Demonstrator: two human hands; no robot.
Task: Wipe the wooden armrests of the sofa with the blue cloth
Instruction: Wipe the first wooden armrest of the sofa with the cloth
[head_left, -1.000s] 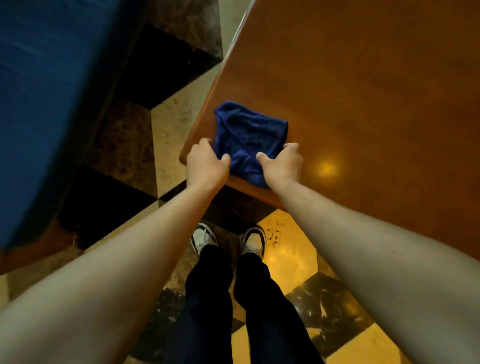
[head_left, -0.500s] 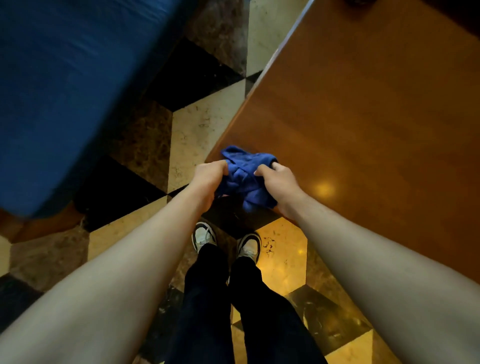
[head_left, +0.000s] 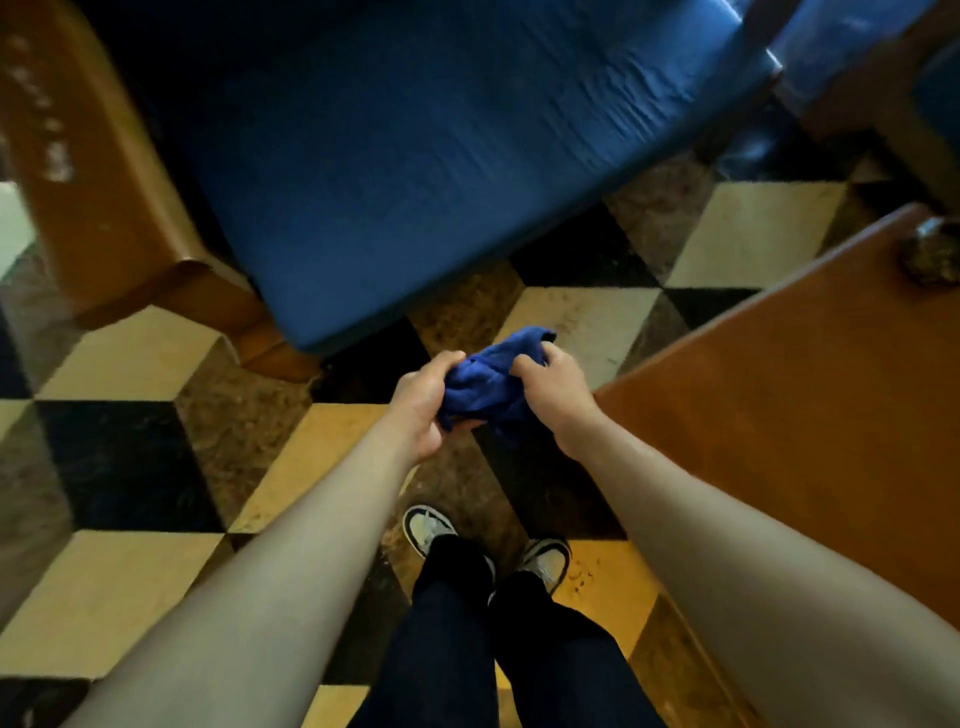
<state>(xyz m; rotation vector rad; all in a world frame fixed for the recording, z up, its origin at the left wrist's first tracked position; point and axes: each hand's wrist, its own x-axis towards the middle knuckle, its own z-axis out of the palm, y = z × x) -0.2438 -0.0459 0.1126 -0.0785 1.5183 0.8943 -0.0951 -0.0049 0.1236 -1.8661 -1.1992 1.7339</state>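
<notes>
The blue cloth (head_left: 491, 382) is bunched between both hands in the air above the floor. My left hand (head_left: 423, 397) grips its left side and my right hand (head_left: 553, 387) grips its right side. Ahead stands the sofa with a blue seat cushion (head_left: 415, 156). Its wooden armrest (head_left: 88, 171) runs along the left of the view, well away from the cloth. Part of another wooden armrest (head_left: 841, 88) shows at the top right.
A brown wooden table (head_left: 805, 415) fills the right side, its corner just right of my right hand; a small dark object (head_left: 930, 254) sits on its far end. The floor (head_left: 130, 374) is patterned in cream, brown and black tiles. My shoes (head_left: 431, 530) stand below.
The cloth has been lifted off the table's corner and bunched up between both hands. My view has swung left, so the sofa is now straight ahead and the table lies to the right.
</notes>
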